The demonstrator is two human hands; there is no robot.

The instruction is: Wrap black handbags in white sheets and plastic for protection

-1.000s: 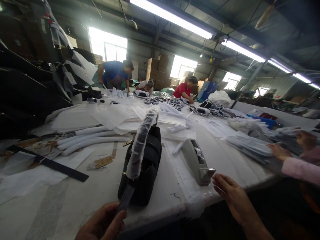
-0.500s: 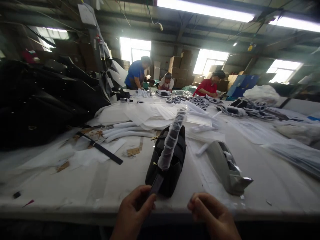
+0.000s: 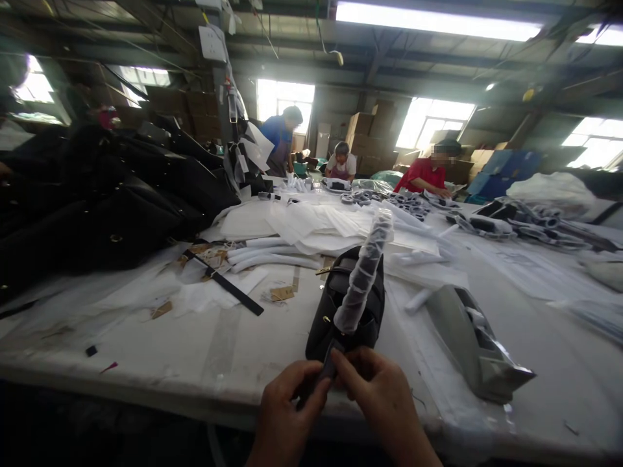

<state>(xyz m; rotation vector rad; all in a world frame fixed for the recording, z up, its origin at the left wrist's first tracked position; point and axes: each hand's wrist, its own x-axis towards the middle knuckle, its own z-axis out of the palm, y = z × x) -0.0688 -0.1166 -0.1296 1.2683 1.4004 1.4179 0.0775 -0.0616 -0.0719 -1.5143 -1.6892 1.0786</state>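
- The left hand (image 3: 287, 405) has its grip closed on the bare lower end of a black strap (image 3: 331, 363).
- The right hand (image 3: 382, 392) has its grip pinched on that strap too, just above the left.
- Clear plastic wrap (image 3: 364, 282) covers the strap's upper part.
- The black bag (image 3: 318, 334) sits on the counter (image 3: 170, 363), right behind both hands.
- A grey tape dispenser (image 3: 450, 331) stands to its right; white paper sheets (image 3: 335, 224) lie beyond.
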